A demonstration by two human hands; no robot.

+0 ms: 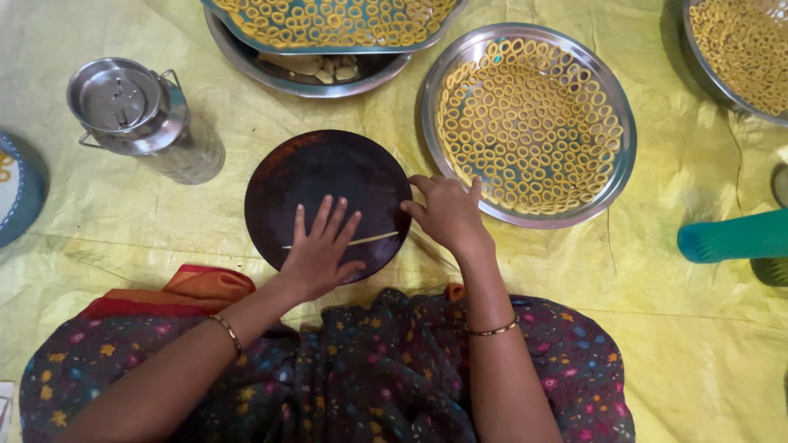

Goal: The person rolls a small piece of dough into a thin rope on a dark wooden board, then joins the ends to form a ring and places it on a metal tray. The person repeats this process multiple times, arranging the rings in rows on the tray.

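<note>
Dough (373,239), rolled into a thin pale strand, is lying across the lower half of the dark round board (316,176) in front of you, running from under your left hand (318,250) toward the right rim. You are pressing that hand flat on the strand with fingers spread, so its grip is loose and holding nothing. Your right hand (447,212) is sitting at the board's right edge with fingers curled by the strand's end; whether the fingertips are actually pinching it, you cannot tell from this angle.

Just beyond your right hand, the steel plate (622,156) is carrying rows of small yellow rings (525,123), and more filled plates (328,20) are stacked at the top and at the far right (743,53). A lidded steel can (135,111) is standing to the left on the yellow sheet (123,221) covering the floor.

A strand this thin is likely to snap if you are pressing unevenly or tugging at its end. Its right tip is reaching the rim and could slip off onto the sheet. Your right wrist is hovering close to the ring plate, so a careless swing may scatter or crush the rings nearest you. The board is resting on a wrinkled sheet and may slide under hard pushing.
</note>
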